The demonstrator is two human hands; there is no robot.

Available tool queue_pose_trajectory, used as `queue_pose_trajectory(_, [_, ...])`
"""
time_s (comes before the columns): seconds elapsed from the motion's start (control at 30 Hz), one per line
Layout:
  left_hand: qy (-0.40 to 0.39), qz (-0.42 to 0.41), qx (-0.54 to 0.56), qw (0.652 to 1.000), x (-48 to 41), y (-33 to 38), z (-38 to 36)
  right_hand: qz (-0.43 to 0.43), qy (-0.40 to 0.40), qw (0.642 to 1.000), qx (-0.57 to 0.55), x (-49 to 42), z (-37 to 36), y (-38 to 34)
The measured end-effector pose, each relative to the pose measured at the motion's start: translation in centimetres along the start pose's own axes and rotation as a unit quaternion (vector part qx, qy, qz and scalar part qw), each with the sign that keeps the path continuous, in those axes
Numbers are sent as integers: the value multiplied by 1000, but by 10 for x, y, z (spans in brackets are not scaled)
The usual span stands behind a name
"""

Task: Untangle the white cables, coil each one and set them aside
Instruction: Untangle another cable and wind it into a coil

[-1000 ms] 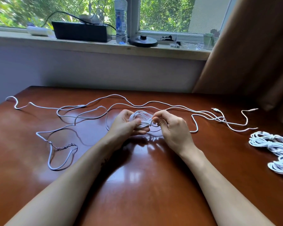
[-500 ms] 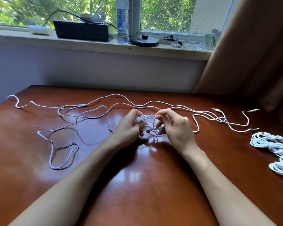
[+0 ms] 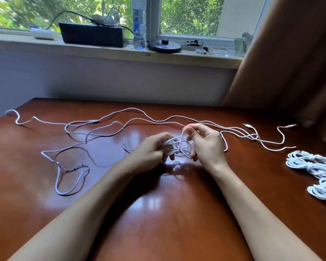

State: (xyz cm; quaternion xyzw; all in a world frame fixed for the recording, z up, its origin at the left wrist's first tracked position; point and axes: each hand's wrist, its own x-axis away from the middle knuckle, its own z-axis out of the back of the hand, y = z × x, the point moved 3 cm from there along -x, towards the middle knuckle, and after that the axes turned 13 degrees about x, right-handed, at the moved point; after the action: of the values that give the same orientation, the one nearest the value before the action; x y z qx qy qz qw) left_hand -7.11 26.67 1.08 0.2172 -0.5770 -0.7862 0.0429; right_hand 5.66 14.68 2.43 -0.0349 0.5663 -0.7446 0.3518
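A small bundle of white cable (image 3: 178, 146) is held just above the middle of the reddish-brown worktop (image 3: 158, 213), between the two hands. The left hand (image 3: 151, 148) is clenched round the bundle's left side, with the fingers curled through its loops. A single strand rising from the bundle is pinched between the thumb and forefinger of the right hand (image 3: 205, 146), while the lower fingers of that hand are curled against the bundle's right side.

The uncoiled remainder of the cables (image 3: 105, 129) is spread in loose curves across the far half of the worktop, from the far left corner to the right. Two small plugs (image 3: 249, 126) are seen at the right-hand ends, well apart from the hands. On the near left, a long loop is closed by a short twisted stretch (image 3: 72, 168) with a reddish tint; what binds it cannot be made out.

A pile of finished white coils (image 3: 312, 166) is laid at the right edge of the worktop, partly cut off by the frame.

Behind the worktop, a windowsill (image 3: 196, 56) is seen, on which a black box (image 3: 92, 35), a clear water bottle (image 3: 139, 23) and a round black base (image 3: 164, 47) are set. A brown curtain (image 3: 294, 63) hangs at the right.
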Motion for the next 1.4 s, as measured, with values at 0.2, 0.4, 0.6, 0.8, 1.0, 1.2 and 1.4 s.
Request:
queue_pose_trajectory(0.2, [-11,-22,14,1000,2,7,-8,-41,-18,999,2,-7,1,9])
queue_pose_trajectory(0.4, [28,-26,60,997,1,5,-9,-85,-33,996,1,-7,1,12])
queue_pose_trajectory(0.6, [50,-44,112,992,0,11,-11,-126,-58,990,4,-3,1,9])
queue_pose_trajectory(0.8, [83,-48,188,978,-1,16,-11,-180,-111,975,-72,0,-1,7])
queue_pose_trajectory(1.0, [102,-13,307,946,-2,15,-11,-199,-136,969,-47,3,-8,11])
queue_pose_trajectory(1.2, [176,9,392,903,-6,12,-7,-98,-188,975,61,8,-13,4])
queue_pose_trajectory(1.4, [272,70,340,898,-6,6,3,64,-220,957,178,14,-19,-3])
